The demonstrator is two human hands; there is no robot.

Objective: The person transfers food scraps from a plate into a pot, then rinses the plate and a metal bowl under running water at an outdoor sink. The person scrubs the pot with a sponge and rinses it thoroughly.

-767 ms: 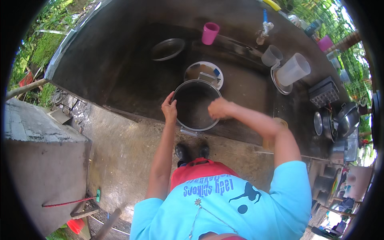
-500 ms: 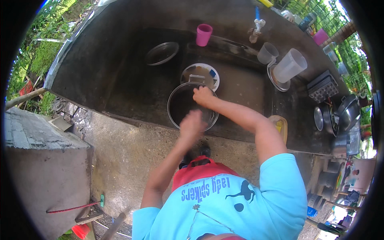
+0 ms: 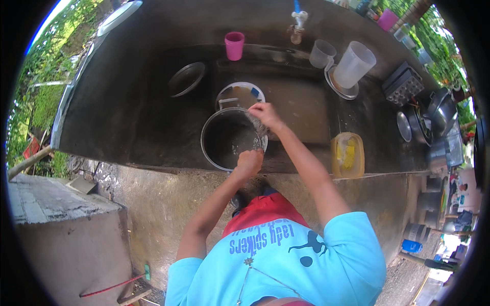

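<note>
A large round metal pot stands at the near edge of the concrete counter. My right hand is pinched over its far right rim, gripping a grey stringy piece that hangs down inside the right wall. My left hand is closed at the near right rim; what its fingers hold is hidden. Small pale bits or suds show inside the pot. Just behind it sits a white-rimmed basin with cloudy brownish water and a blue item in it, partly covered by the pot and its handle.
A round lid and pink cup lie farther back. At right stand clear pitchers on a plate, a yellowish tub with a yellow item, a grey holed rack and stacked metal pots. A tap projects from the back wall.
My right hand has moved slightly, now showing the grey stringy piece below it. My left hand, blurred before, rests at the near right rim. The view has shifted, uncovering the yellowish tub.
</note>
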